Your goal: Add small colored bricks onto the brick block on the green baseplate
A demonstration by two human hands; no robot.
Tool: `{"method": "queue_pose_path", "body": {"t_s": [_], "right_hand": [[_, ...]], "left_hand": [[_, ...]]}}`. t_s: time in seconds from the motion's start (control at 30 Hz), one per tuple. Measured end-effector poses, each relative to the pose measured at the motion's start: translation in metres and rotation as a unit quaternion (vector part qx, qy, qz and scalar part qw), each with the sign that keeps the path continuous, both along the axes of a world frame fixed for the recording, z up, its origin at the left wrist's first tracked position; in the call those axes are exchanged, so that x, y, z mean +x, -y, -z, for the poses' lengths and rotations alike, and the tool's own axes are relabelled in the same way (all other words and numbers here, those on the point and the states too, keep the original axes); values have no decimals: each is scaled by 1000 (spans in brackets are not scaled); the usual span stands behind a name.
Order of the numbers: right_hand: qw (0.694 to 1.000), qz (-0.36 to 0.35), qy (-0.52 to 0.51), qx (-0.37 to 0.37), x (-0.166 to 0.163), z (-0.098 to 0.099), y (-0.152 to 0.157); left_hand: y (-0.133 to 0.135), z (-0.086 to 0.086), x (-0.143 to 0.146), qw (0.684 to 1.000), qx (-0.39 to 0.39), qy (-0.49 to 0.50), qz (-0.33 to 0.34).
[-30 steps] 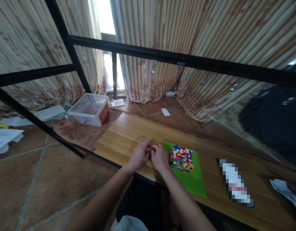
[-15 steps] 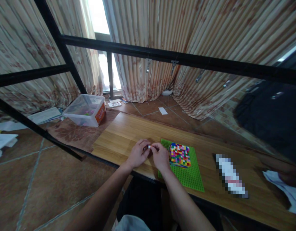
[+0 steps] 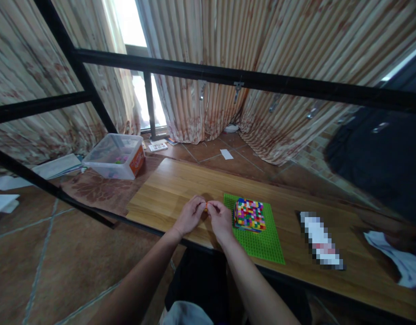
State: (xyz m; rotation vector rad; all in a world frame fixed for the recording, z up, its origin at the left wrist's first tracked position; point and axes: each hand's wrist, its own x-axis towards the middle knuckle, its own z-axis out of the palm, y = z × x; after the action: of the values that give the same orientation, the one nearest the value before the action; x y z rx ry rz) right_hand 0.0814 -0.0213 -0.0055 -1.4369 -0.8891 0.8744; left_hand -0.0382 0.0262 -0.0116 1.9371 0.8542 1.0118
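Right at the near edge of the counter point(image 3: 167, 189), toward its left half, the left hand point(image 3: 189, 217) and the right hand point(image 3: 221, 220) meet fingertip to fingertip. Both are closed in a pinch on a small orange brick point(image 3: 205, 206). The brick is held just above the wood and sits exactly between the two hands, so neither is nearer to it. So little of it shows between the fingers that its shape and long axis cannot be told.

What matters is what lies to the right. The green baseplate point(image 3: 265, 241) lies flat on the counter, and its left edge is just beside the right hand. On the far left part of the plate stands a block of many-coloured bricks point(image 3: 249, 214). It is squarish and upright, and its top is about level with the knuckles. The block lies to the right of the pinched brick and near it, but the two do not touch. The right hand is between them, so it is clearly the closer hand to the block. The left hand is on the far side of the brick, over bare wood.

Further right along the counter are a blurred-out flat object point(image 3: 319, 239) and a white cloth point(image 3: 397, 266) near the right end. A clear plastic box point(image 3: 115, 155) sits on the floor beyond the far left corner.
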Motion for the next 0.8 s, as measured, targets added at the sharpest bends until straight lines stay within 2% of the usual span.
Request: {"method": "queue_pose_path", "body": {"t_s": [0.17,0.3,0.43,0.6,0.7,0.8], "right_hand": [[999,0,-39,1,-4,-6,-1],[999,-7,-37,16,-1,-21,8],[995,-8,87,40,25,-43,37],[966,50,253,16,88,-57,73],[936,67,347,14,119,-58,74],[906,38,420,27,134,-55,64]], "left_hand": [[-1,-3,-1,999,-27,10,14],[1,-5,-1,999,-26,6,18],[2,-4,0,1000,-8,-6,-29],[0,-1,1,998,-1,-25,-57],[-1,0,1,998,3,-31,-63],[-2,-1,1,997,10,-37,-69]]}}
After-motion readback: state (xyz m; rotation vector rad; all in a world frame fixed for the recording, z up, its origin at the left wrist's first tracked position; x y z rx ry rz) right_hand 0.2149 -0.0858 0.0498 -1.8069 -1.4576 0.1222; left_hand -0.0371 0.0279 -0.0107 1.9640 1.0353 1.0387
